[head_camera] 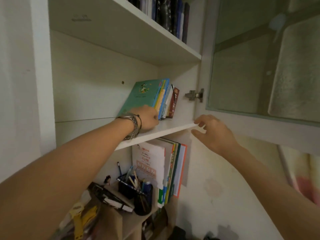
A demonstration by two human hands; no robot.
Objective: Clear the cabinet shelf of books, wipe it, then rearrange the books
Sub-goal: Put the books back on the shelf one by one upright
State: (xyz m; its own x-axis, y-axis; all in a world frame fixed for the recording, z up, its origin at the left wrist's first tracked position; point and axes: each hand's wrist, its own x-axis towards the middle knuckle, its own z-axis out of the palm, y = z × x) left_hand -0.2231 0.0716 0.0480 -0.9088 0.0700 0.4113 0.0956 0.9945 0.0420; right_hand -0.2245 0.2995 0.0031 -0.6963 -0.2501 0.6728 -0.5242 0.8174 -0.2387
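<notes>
A small row of books [152,97] leans to the right on the white cabinet shelf [166,129], a green-covered one at the left and a dark red one at the right end. My left hand [147,118], with a metal watch on the wrist, reaches onto the shelf and its fingers curl round the lower edge of the books. My right hand [213,130] hovers at the shelf's front right corner, fingers spread and loose, holding nothing.
The glass cabinet door [259,66] stands open at the right on a metal hinge [194,95]. Dark books [171,16] fill the shelf above. Below hang large thin books [166,168], with pen holders [136,191] and clutter on a lower shelf.
</notes>
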